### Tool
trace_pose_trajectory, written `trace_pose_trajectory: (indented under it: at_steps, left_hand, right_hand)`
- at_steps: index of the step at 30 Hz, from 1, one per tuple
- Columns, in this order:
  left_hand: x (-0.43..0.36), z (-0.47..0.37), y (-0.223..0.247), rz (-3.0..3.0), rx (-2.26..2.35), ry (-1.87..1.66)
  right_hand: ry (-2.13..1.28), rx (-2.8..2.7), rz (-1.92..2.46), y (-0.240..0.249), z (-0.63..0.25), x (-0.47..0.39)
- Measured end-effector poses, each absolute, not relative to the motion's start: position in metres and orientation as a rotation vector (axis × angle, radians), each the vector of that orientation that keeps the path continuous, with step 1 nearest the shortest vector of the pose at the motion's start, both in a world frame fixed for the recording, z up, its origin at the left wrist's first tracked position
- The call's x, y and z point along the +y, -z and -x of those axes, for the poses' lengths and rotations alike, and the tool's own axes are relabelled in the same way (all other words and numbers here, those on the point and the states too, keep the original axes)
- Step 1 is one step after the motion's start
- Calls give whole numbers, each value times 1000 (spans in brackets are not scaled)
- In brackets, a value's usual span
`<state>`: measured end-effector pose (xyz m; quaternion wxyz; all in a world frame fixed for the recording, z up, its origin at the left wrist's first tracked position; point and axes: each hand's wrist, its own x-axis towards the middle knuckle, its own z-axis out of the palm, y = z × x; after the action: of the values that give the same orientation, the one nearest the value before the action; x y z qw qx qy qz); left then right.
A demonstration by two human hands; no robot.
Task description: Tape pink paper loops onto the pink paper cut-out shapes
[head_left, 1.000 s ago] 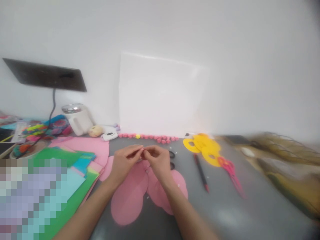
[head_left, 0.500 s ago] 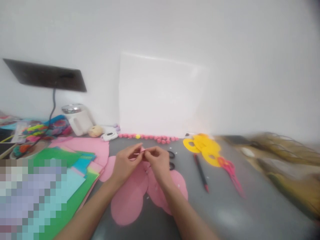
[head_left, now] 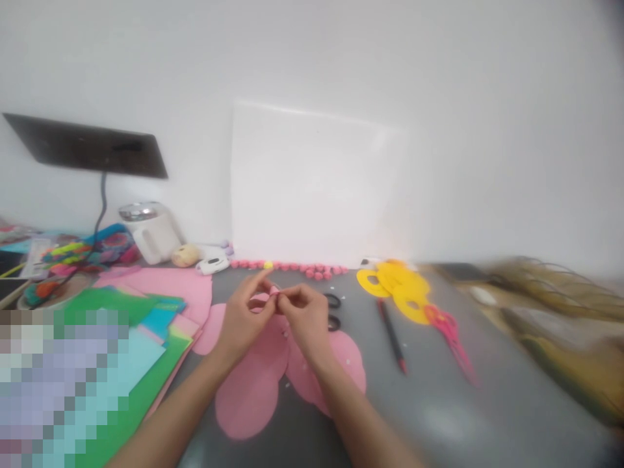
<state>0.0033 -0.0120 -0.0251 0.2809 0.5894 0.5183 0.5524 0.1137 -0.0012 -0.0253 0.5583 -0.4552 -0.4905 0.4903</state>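
Note:
My left hand (head_left: 248, 318) and my right hand (head_left: 305, 318) meet fingertip to fingertip above the table. Between them they pinch a small pink paper piece (head_left: 274, 290), partly covered by the fingers. Round pink paper shapes (head_left: 248, 403) lie beneath the hands and forearms. Black scissor handles (head_left: 334, 301) stick out just right of my right hand; the blades are hidden. Beyond the hands runs a row of small pink rolls (head_left: 319, 270) with one yellow roll (head_left: 268, 265) among them.
Yellow paper cutouts (head_left: 400, 283), a black pen (head_left: 391, 335) and pink scissors (head_left: 453, 341) lie to the right. Coloured sheets (head_left: 110, 305) are stacked at left, with a white mug (head_left: 156, 237) behind. A white board (head_left: 316, 188) stands against the wall.
The fingers of my left hand have shifted slightly around the small pink piece, which now looks more rounded. My right hand has barely moved.

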Motion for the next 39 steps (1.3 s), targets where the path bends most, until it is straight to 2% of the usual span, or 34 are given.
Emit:
trace_pose_trajectory:
  at_steps: [9, 16, 24, 31, 36, 39]
  left_hand:
    - [-12, -7, 27, -1382, 1363, -1515]
    - [-11, -7, 30, -1412, 1412, -1473]
    - [-8, -6, 30, -1375, 1286, -1492]
    - [-9, -5, 30, -1336, 1327, -1518]
    - [-9, -4, 31, -1323, 1347, -1569]
    - [-10, -4, 29, -1357, 1415, -1537]
  right_hand:
    - [-1205, -1100, 1020, 24, -110, -3]
    - [-1490, -779, 886, 25, -107, 1]
    - [-1475, -747, 912, 29, -107, 3]
    - [-1355, -945, 975, 26, -106, -3]
    - [-1547, -717, 889, 29, -99, -2]
    - [-1528, -727, 888, 31, -100, -1]
